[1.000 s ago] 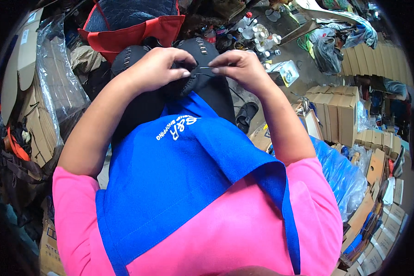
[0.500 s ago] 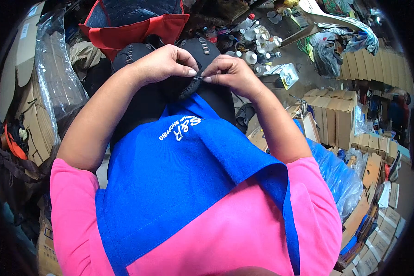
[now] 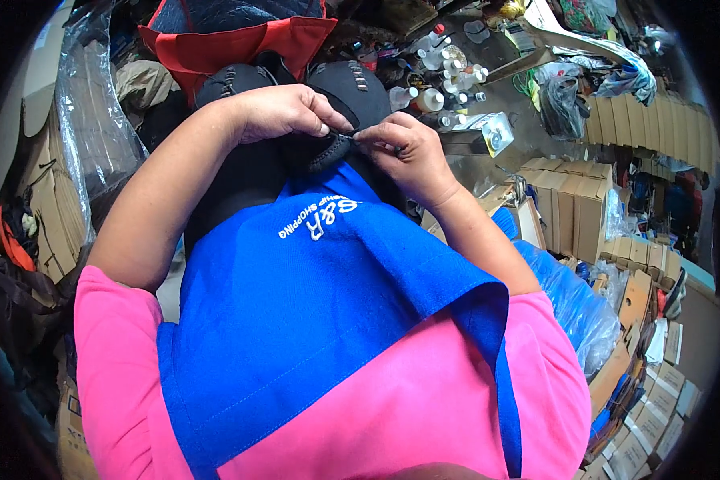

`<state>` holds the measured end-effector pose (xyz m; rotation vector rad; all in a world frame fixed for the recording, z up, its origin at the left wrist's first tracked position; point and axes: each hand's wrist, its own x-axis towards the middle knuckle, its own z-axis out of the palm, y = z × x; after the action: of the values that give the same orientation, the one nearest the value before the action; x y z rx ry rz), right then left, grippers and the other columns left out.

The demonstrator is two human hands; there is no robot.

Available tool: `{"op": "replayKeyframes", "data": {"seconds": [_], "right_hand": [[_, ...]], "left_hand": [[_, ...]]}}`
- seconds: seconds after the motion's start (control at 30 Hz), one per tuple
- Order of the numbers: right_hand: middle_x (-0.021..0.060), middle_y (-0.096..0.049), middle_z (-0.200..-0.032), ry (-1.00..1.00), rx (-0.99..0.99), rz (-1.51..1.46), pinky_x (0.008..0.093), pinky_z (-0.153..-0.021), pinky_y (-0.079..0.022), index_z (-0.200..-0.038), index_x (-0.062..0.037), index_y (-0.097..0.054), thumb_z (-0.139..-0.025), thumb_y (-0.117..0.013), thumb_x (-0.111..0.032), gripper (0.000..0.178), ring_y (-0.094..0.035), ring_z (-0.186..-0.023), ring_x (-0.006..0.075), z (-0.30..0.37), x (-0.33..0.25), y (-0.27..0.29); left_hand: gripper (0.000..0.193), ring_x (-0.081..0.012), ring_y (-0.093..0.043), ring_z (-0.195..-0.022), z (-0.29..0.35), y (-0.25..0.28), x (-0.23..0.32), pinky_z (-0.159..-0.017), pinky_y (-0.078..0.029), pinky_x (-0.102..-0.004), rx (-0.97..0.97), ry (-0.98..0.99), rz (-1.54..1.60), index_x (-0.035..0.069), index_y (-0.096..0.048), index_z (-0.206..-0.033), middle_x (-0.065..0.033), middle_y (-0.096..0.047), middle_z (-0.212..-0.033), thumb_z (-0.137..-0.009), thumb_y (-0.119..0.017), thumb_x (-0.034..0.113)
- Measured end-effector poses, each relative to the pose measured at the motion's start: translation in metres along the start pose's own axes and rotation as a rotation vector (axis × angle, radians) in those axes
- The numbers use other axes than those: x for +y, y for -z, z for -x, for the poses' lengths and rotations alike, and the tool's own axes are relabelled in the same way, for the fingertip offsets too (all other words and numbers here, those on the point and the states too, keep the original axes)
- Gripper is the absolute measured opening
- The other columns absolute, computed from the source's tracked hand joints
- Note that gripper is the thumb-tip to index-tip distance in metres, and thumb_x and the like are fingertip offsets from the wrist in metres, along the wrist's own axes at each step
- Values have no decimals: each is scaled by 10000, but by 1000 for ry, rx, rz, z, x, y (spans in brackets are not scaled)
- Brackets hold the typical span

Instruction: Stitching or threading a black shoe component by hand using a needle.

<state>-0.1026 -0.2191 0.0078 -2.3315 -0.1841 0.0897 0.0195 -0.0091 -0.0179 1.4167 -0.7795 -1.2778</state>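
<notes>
My left hand and my right hand meet over my lap, their fingertips almost touching. Between them is a small black piece with a thick, ridged, stitched-looking edge; its exact kind I cannot make out. My left thumb and forefinger pinch its upper edge. At the same spot my right fingertips are pinched together, on the edge or on something too thin to see clearly. Below the piece a blue cloth with white lettering is spread over my lap and pink shirt.
Beyond my knees stands an open red bag with a dark shiny lining. Several plastic bottles and a clear-topped box are at the far right. Stacked cardboard and blue plastic sheeting lie to my right, plastic-wrapped cardboard to my left.
My right hand has turned slightly and dropped a little, its fingers curling more. My left fingertips have shifted a little right along the black piece's edge. The whole view has shifted slightly.
</notes>
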Motion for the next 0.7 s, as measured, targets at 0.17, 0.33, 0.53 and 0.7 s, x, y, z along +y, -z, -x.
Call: {"op": "replayKeyframes", "data": {"seconds": [0.17,0.33,0.53,0.7], "right_hand": [[107,-584,-817,213,-162,420,417,-681,-480,-879,-139,-698,-731,-621,-95,173,-605,-783,316,-11,-18,15],[118,-574,-840,340,-307,599,425,-701,-482,-883,-140,-703,-776,-554,-109,187,-606,-802,333,-40,-34,23],[92,-568,-781,232,-518,200,364,-703,-498,-905,-141,-729,-765,-677,-119,151,-612,-782,267,-59,-11,22],[85,-642,-801,-51,-558,120,315,-714,-488,-932,-118,-718,-761,-710,-126,171,-624,-775,193,-57,-7,20]], "left_hand": [[411,-145,-527,-939,-2,1,1,-882,-378,-255,-31,-19,-84,27,-632,-1181,-36,-545,-906,-780,-576,101],[388,-149,-555,-960,-3,3,4,-901,-408,-280,-74,-57,-276,12,-622,-1173,-53,-602,-970,-789,-573,50],[187,-110,-610,-833,-17,6,8,-801,-483,-272,147,-61,-331,-12,-649,-945,-39,-670,-859,-758,-653,-15],[172,-120,-625,-800,-22,7,-2,-759,-493,-290,258,-100,-314,5,-661,-899,-51,-677,-825,-730,-694,1]]}}
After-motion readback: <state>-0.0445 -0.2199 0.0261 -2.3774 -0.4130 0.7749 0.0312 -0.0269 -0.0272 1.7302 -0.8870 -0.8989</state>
